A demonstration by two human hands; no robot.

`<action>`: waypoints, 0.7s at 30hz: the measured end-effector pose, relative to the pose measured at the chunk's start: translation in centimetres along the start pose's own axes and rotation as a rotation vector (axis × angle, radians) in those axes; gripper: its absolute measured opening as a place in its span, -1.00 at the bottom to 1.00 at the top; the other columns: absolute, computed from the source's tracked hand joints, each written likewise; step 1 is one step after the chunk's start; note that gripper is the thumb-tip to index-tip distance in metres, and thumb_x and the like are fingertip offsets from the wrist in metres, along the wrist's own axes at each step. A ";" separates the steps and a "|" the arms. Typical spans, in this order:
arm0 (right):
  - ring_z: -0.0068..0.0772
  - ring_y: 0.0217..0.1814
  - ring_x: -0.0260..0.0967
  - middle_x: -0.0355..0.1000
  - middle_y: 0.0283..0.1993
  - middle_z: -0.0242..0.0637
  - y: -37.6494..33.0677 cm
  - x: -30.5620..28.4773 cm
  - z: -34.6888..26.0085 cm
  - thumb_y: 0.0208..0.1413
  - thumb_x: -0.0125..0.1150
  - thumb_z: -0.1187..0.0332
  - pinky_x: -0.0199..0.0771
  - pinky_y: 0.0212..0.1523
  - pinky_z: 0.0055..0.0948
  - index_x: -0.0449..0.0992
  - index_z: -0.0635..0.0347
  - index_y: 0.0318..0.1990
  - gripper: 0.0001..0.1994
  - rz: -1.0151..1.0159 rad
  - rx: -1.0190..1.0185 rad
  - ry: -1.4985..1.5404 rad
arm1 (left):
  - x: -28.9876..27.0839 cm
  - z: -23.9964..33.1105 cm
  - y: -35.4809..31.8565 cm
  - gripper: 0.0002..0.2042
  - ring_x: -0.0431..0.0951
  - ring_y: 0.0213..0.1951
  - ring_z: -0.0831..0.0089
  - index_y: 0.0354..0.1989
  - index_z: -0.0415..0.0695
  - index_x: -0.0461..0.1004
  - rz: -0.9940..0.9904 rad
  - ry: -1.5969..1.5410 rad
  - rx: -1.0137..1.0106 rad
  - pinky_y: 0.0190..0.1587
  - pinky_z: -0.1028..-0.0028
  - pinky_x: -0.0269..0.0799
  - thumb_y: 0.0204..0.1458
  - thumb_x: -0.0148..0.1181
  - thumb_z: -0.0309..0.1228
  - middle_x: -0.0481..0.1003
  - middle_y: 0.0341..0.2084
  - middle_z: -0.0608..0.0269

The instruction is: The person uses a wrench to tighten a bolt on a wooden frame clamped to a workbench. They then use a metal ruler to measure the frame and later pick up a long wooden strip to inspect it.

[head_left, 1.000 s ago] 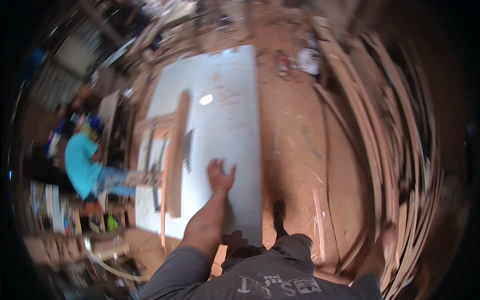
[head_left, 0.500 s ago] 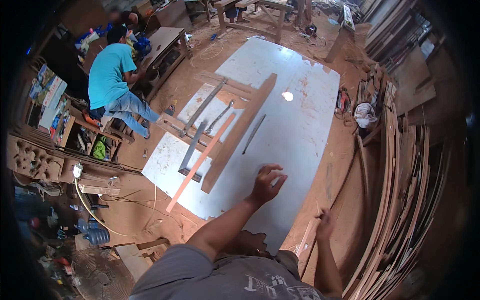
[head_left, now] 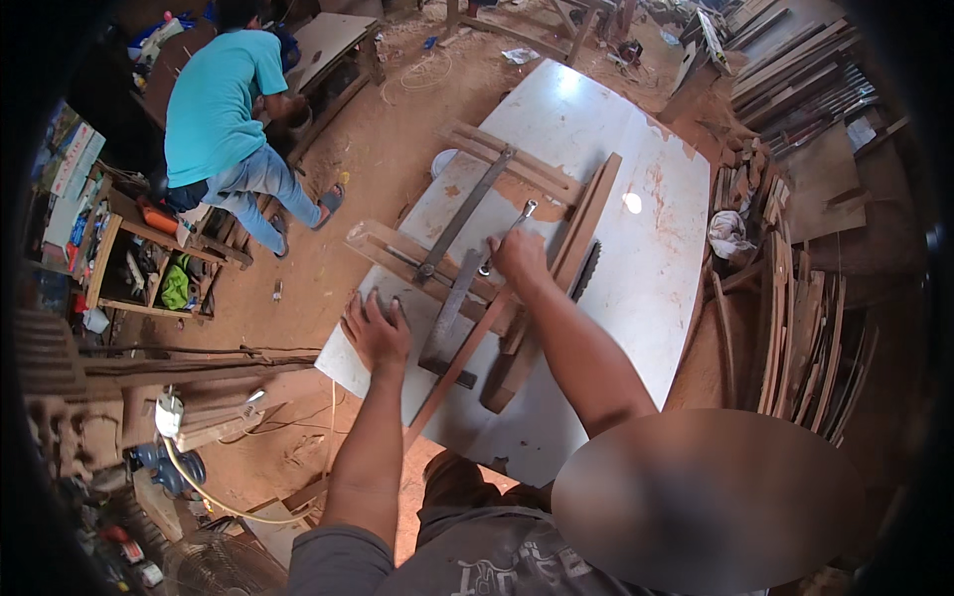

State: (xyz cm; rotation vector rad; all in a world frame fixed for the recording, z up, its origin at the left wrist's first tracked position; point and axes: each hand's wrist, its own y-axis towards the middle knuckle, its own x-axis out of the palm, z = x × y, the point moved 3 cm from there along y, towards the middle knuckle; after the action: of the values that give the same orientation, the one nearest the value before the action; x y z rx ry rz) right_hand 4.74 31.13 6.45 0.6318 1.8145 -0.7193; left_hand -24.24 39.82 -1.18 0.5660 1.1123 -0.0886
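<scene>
The left hand lay flat, fingers spread, on the near-left corner of a pale, smooth, rust-stained table top, holding nothing. The right hand was closed around a slim metal rod with a bright tip, which rested across the wooden jig in the middle of the table. That jig was a frame of rough reddish battens crossed by a flat grey steel bar; beside it a dark saw blade rose from a slot. Bent wooden strips stacked at the right. A person in a turquoise shirt crouched by a cluttered shelf holding small colourful packages.
</scene>
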 end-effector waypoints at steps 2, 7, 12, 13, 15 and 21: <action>0.22 -0.03 0.62 0.63 -0.11 0.17 2.9 2.2 2.1 0.29 0.26 0.06 0.61 0.04 0.04 0.69 0.35 -0.17 -0.58 0.012 0.088 0.046 | 0.6 0.4 0.2 -0.47 0.16 0.46 -0.04 0.29 -0.08 0.38 -0.097 0.017 -0.039 0.54 -0.15 -0.07 0.28 0.14 0.00 0.26 0.35 -0.03; 0.21 -0.07 0.64 0.64 -0.16 0.17 6.9 3.6 5.4 0.26 0.30 0.08 0.64 -0.03 0.03 0.67 0.35 -0.18 -0.60 0.049 0.171 0.042 | 1.3 0.4 0.3 -0.46 0.10 0.50 -0.02 0.32 -0.04 0.36 -0.152 0.049 -0.046 0.54 -0.15 -0.09 0.29 0.13 0.00 0.18 0.42 0.03; 0.01 -0.20 0.68 0.65 -0.24 0.05 -1.5 -2.1 -2.5 0.34 0.26 0.31 0.70 -0.15 -0.15 0.44 0.33 0.04 -0.72 0.121 -0.197 0.507 | 0.5 0.4 0.6 -0.49 0.20 0.42 -0.06 0.24 -0.07 0.35 -0.080 0.074 -0.053 0.48 -0.17 0.06 0.24 0.19 -0.04 0.24 0.33 0.00; -0.10 -0.24 0.67 0.63 -0.24 -0.04 -3.7 -0.2 -3.1 0.39 0.21 0.34 0.71 -0.18 -0.19 0.39 0.29 0.05 -0.75 -0.057 -0.163 0.717 | 0.6 0.6 0.6 -0.48 0.20 0.41 -0.06 0.24 -0.07 0.34 -0.089 0.077 -0.050 0.47 -0.18 0.06 0.23 0.20 -0.04 0.24 0.33 0.00; -0.26 -0.28 0.64 0.59 -0.21 -0.18 -8.1 2.9 -6.7 0.47 0.13 0.30 0.74 -0.22 -0.25 0.36 0.23 0.06 -0.79 -0.437 -0.011 1.186 | 1.2 0.0 0.4 -0.48 0.12 0.47 -0.06 0.26 -0.05 0.35 -0.096 0.025 -0.050 0.51 -0.17 -0.03 0.25 0.17 -0.02 0.22 0.38 0.02; -0.41 -0.29 0.58 0.54 -0.21 -0.24 -10.3 12.9 -13.0 0.52 0.05 0.11 0.68 -0.35 -0.40 0.37 0.14 0.03 -0.72 -0.318 0.151 1.608 | 1.8 -0.6 0.2 -0.41 0.09 0.50 -0.04 0.28 0.00 0.37 -0.181 0.088 -0.025 0.53 -0.15 -0.05 0.23 0.17 0.13 0.19 0.40 0.07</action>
State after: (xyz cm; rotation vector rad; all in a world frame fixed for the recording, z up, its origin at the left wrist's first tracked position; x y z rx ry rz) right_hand -14.85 34.72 -0.15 1.2107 3.3980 -0.5263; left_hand -23.80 40.64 -2.89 0.4494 1.2473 -0.2081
